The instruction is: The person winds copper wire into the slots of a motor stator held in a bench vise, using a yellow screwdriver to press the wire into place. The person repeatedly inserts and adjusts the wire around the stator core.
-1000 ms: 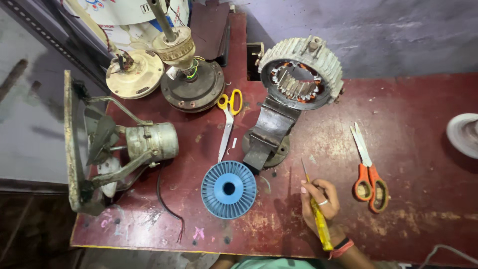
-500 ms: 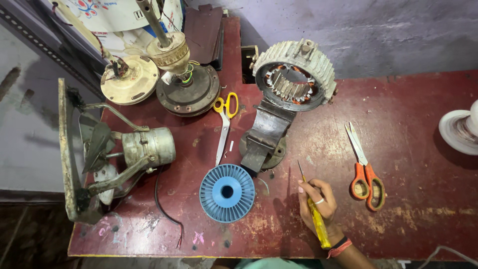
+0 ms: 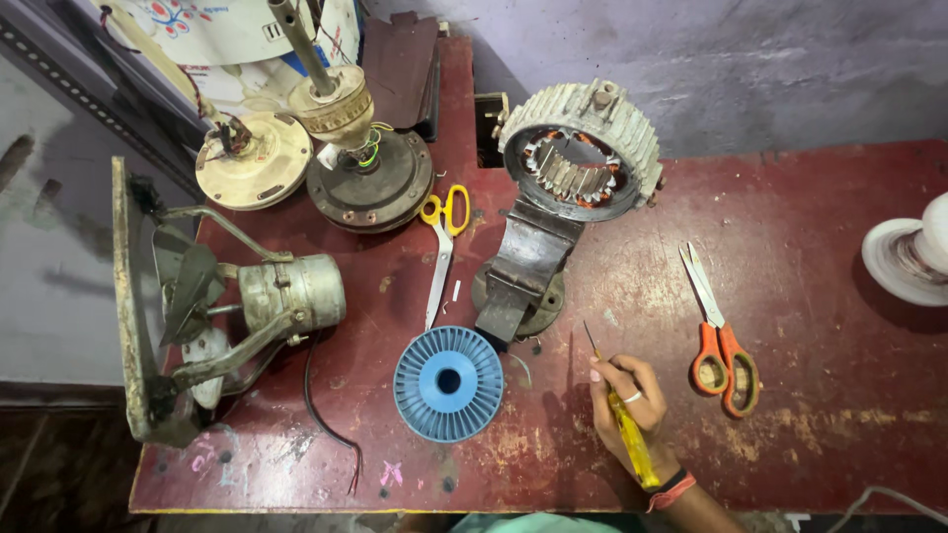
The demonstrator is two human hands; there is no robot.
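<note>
My right hand (image 3: 624, 403) rests on the red table (image 3: 810, 227) near the front edge, shut on a yellow-handled screwdriver (image 3: 628, 434). The screwdriver's thin metal tip points up toward the grey stand (image 3: 521, 276) of a ribbed motor stator (image 3: 581, 163) with copper windings. A blue plastic spool (image 3: 448, 383) lies flat just left of the hand, apart from it. Orange-handled scissors (image 3: 721, 341) lie to the right of the hand. My left hand is out of view.
Yellow-handled scissors (image 3: 441, 247) lie left of the stand. An old exhaust fan (image 3: 227, 306) on its frame takes the left end, with a black wire (image 3: 326, 415) trailing from it. Two fan motors (image 3: 367, 173) (image 3: 253, 158) stand at the back left. A white round part (image 3: 908, 255) sits at the right edge.
The view has shifted slightly. My right hand and the screwdriver stay in about the same place on the table.
</note>
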